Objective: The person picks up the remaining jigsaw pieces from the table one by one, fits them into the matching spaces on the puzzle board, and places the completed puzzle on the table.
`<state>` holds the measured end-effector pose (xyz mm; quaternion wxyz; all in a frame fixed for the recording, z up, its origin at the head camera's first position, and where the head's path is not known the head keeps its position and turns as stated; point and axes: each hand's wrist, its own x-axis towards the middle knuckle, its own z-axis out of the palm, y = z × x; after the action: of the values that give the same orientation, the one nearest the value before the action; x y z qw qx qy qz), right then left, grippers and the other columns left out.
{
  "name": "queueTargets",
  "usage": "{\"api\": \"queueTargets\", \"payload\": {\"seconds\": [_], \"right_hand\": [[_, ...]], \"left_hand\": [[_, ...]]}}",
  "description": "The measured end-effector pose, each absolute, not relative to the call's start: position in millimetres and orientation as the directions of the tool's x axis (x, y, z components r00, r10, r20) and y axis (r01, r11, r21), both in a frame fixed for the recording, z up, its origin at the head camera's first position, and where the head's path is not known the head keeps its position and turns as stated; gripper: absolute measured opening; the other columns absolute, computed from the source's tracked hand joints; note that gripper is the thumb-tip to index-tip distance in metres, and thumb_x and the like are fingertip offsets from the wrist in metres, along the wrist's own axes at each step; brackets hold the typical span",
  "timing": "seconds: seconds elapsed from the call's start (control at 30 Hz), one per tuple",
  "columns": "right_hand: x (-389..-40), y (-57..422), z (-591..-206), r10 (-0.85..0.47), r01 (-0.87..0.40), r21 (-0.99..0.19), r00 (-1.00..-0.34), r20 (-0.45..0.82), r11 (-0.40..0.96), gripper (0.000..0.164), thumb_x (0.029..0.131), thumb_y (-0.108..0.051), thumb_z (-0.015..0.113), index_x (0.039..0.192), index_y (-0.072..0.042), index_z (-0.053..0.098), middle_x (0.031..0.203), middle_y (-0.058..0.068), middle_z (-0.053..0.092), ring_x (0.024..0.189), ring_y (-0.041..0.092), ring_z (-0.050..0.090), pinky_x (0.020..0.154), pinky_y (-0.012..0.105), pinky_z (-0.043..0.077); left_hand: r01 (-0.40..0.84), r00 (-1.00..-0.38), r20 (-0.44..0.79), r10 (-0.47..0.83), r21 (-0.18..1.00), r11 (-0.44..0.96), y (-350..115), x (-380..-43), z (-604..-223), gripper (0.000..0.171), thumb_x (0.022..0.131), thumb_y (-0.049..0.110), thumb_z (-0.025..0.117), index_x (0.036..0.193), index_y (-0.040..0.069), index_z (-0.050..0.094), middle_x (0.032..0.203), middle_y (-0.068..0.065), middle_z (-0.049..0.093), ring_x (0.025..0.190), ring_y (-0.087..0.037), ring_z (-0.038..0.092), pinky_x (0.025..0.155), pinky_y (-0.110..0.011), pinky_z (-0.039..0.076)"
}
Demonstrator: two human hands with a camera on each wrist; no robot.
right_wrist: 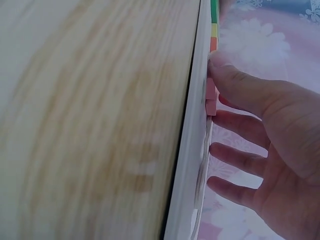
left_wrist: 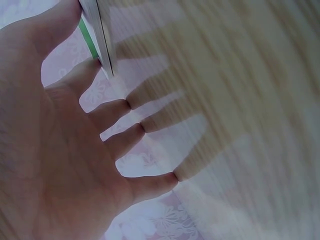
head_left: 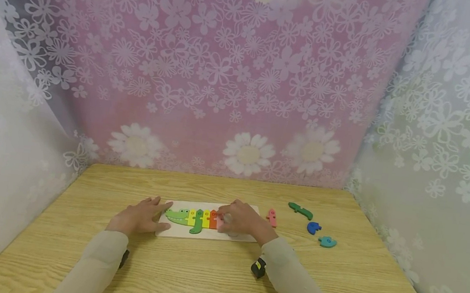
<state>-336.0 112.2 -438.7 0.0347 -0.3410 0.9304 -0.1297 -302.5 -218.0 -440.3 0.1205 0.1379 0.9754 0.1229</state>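
Note:
A wooden puzzle board (head_left: 215,235) lies on the table, with a crocodile picture partly filled by pieces. The green crocodile head (head_left: 177,217) is at its left, followed by yellow, green, yellow and orange-red pieces. My left hand (head_left: 141,216) spreads at the board's left end, thumb and index finger on the board; the other fingertips (left_wrist: 137,127) touch the table. Over the board's middle, my right hand (head_left: 242,219) pinches a pink puzzle piece (right_wrist: 211,97) beside the orange-red one, its thumb at the near side. The hand covers part of the board there.
Right of the board lie loose pieces: a pink-red one (head_left: 272,217), a long green one (head_left: 300,210), a dark blue one (head_left: 314,227) and a light blue one (head_left: 328,242). Floral curtains (head_left: 241,81) enclose the wooden table (head_left: 188,274) behind and at both sides.

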Motion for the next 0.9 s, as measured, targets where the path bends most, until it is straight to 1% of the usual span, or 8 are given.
{"api": "queueTargets", "payload": {"seconds": [0.27, 0.57, 0.77, 0.9], "right_hand": [[-339.0, 114.0, -440.0, -0.654, -0.625, -0.292, -0.757, -0.003, 0.724, 0.045, 0.092, -0.03, 0.079, 0.133, -0.015, 0.071, 0.138, 0.002, 0.07, 0.117, 0.024, 0.059, 0.106, 0.046, 0.051], [-337.2, 114.4, -438.2, -0.653, -0.618, -0.308, -0.757, -0.015, 0.723, 0.046, 0.093, -0.028, 0.078, 0.136, -0.014, 0.069, 0.13, 0.0, 0.073, 0.11, 0.02, 0.058, 0.101, 0.042, 0.052], [-337.7, 115.5, -437.3, -0.628, -0.578, -0.344, -0.776, -0.048, 0.74, 0.049, 0.092, -0.029, 0.079, 0.138, -0.016, 0.068, 0.132, -0.001, 0.071, 0.112, 0.019, 0.058, 0.103, 0.043, 0.051], [-337.5, 116.1, -436.9, -0.61, -0.556, -0.347, -0.79, -0.063, 0.755, 0.051, 0.091, -0.031, 0.08, 0.139, -0.018, 0.067, 0.132, -0.002, 0.07, 0.109, 0.017, 0.057, 0.102, 0.041, 0.051]], "left_hand": [[0.238, -0.932, -0.211, 0.296, 0.264, 0.935, -217.3, -301.5, -440.4, 0.079, 0.099, 0.06, 0.057, 0.164, 0.022, 0.031, 0.169, -0.028, 0.021, 0.154, -0.056, 0.02, 0.109, -0.087, 0.02], [0.243, -0.929, -0.217, 0.301, 0.257, 0.935, -216.6, -299.1, -440.0, 0.077, 0.101, 0.059, 0.055, 0.165, 0.024, 0.029, 0.17, -0.027, 0.018, 0.154, -0.057, 0.019, 0.109, -0.088, 0.019], [0.253, -0.926, -0.218, 0.308, 0.249, 0.935, -217.1, -300.1, -440.7, 0.076, 0.101, 0.059, 0.054, 0.165, 0.026, 0.029, 0.17, -0.027, 0.018, 0.154, -0.058, 0.019, 0.108, -0.089, 0.019], [0.254, -0.925, -0.22, 0.311, 0.254, 0.933, -217.2, -300.8, -441.4, 0.075, 0.101, 0.058, 0.054, 0.165, 0.027, 0.029, 0.171, -0.027, 0.017, 0.154, -0.058, 0.017, 0.108, -0.09, 0.017]]}}
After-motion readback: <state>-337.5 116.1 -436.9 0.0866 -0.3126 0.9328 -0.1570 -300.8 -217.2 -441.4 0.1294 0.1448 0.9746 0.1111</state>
